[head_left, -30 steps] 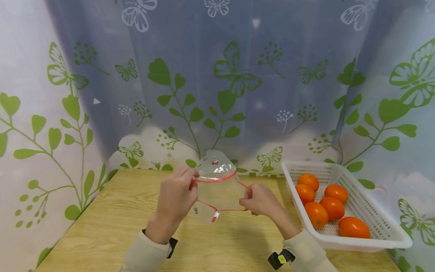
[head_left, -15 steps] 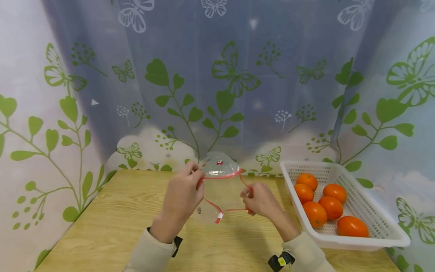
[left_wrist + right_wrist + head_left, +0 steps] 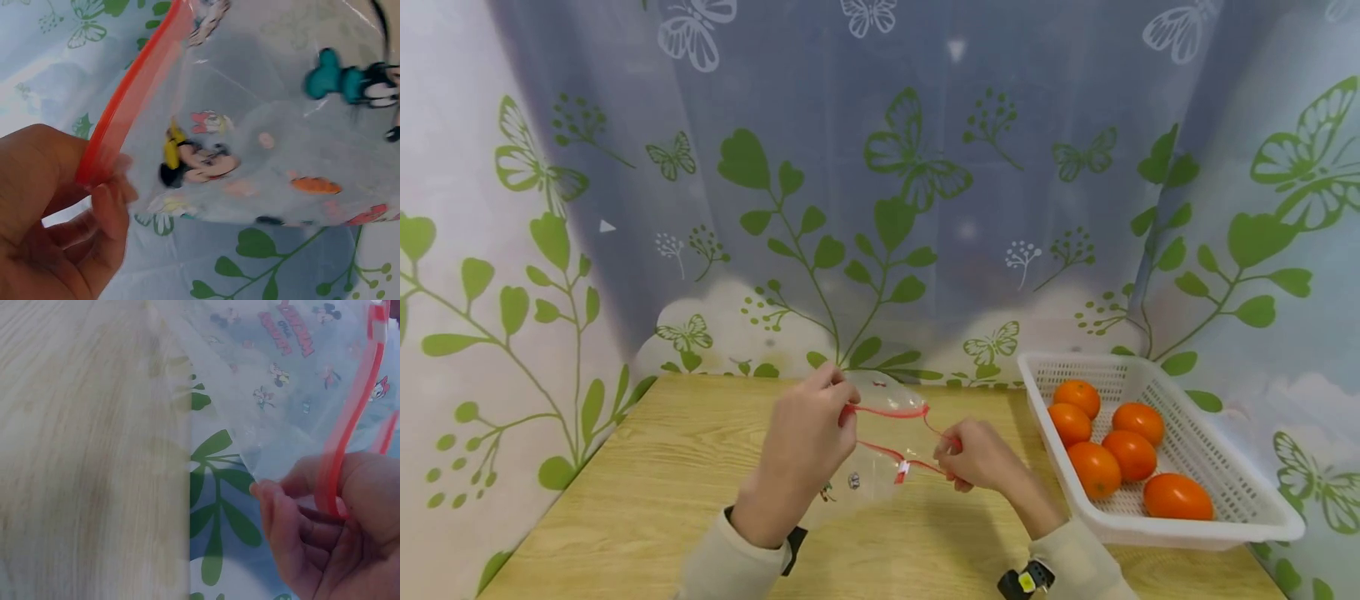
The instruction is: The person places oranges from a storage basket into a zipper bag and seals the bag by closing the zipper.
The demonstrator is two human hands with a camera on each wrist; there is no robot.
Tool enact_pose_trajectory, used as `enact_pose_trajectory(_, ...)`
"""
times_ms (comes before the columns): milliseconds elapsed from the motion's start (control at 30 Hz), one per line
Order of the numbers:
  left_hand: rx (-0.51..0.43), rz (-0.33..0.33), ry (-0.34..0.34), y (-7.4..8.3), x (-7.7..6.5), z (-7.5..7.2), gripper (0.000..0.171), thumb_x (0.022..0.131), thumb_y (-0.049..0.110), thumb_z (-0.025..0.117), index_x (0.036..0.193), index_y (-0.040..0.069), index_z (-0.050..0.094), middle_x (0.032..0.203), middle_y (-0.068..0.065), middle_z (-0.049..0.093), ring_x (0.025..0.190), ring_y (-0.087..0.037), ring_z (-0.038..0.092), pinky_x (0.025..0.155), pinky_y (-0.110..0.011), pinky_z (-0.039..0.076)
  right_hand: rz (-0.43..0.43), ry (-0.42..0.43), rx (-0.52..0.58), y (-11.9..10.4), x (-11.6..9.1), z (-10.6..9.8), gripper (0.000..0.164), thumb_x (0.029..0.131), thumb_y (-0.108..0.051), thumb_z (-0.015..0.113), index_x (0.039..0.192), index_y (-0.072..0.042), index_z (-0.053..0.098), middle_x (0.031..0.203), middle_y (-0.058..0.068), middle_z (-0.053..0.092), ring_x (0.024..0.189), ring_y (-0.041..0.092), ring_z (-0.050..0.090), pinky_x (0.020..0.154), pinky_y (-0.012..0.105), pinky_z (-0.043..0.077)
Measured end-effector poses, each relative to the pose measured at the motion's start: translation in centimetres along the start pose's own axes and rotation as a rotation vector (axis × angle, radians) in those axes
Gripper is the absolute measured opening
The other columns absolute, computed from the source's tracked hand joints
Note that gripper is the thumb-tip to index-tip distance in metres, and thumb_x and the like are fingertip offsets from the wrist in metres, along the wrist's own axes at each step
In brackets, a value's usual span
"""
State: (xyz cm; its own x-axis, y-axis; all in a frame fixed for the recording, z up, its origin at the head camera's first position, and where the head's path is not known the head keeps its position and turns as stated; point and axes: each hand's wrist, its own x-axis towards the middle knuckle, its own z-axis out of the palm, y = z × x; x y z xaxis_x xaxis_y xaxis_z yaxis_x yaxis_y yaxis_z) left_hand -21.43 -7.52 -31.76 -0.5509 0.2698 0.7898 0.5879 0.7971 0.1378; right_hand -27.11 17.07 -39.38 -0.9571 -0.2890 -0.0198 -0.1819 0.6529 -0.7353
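A clear zip bag (image 3: 891,429) with a red zip edge and cartoon prints is held between both hands above the wooden table, its mouth spread apart. My left hand (image 3: 808,454) pinches the left end of the red edge; in the left wrist view, thumb and fingers (image 3: 109,206) close on the bag (image 3: 231,137) just at that strip. My right hand (image 3: 981,456) grips the opposite side, and in the right wrist view the red strip (image 3: 353,419) runs into its curled fingers (image 3: 281,531). A red-and-white slider (image 3: 902,472) hangs at the near edge of the mouth.
To the right stands a white perforated plastic basket (image 3: 1247,533) holding several orange, round fruits (image 3: 1093,469). The wooden table (image 3: 700,442) ends at a patterned curtain (image 3: 820,167) behind and at the sides.
Both hands have come slightly lower, and the left has shifted right. The bag has tipped, its mouth now narrower, and the slider has moved right. The basket and fruits stay put.
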Motion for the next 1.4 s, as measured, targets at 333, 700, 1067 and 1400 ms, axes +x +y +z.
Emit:
enact_pose_trajectory(333,-0.045,-0.092,-0.231,1.1,0.5,1.1,0.007,0.081,0.003,0.075,0.081,0.009,0.079,0.078,-0.001,0.067,0.06,-0.011,0.053,0.053,-0.019,0.038,-0.129,-0.054,0.028,1.0,0.0,0.0,0.011,0.094,-0.006,0.071,0.099,0.003,0.073,0.071,0.009,0.072,0.053,0.014,0.067,0.052,0.028,0.059)
enact_pose_trajectory(700,-0.178,-0.185,-0.425,-0.5,0.6,2.5,0.03,0.08,0.0,0.066,0.055,0.017,0.06,0.063,0.007,0.052,0.058,-0.009,0.032,0.054,-0.024,0.029,-0.137,0.085,0.135,2.8,0.5,0.1,0.005,0.095,-0.003,0.07,0.097,0.002,0.071,0.084,0.018,0.071,0.058,0.015,0.067,0.057,0.039,0.063)
enact_pose_trajectory(1067,-0.341,-0.332,-0.542,-1.5,0.6,2.9,0.017,0.087,0.003,0.065,0.09,0.009,0.081,0.09,-0.01,0.076,0.047,-0.007,0.041,0.047,-0.02,0.032,-0.178,0.226,0.174,4.4,1.1,0.5,0.009,0.096,0.0,0.068,0.098,0.005,0.075,0.083,0.019,0.073,0.065,0.01,0.068,0.057,0.024,0.06)
enact_pose_trajectory(1400,-0.579,-0.448,-0.621,-2.1,0.6,4.1,0.018,0.09,-0.002,0.066,0.099,0.007,0.08,0.108,-0.013,0.072,0.082,-0.017,0.072,0.056,-0.028,0.055,-0.205,0.188,0.149,4.8,0.8,0.5,0.009,0.095,0.0,0.069,0.097,0.005,0.076,0.08,0.017,0.072,0.063,0.014,0.069,0.057,0.025,0.061)
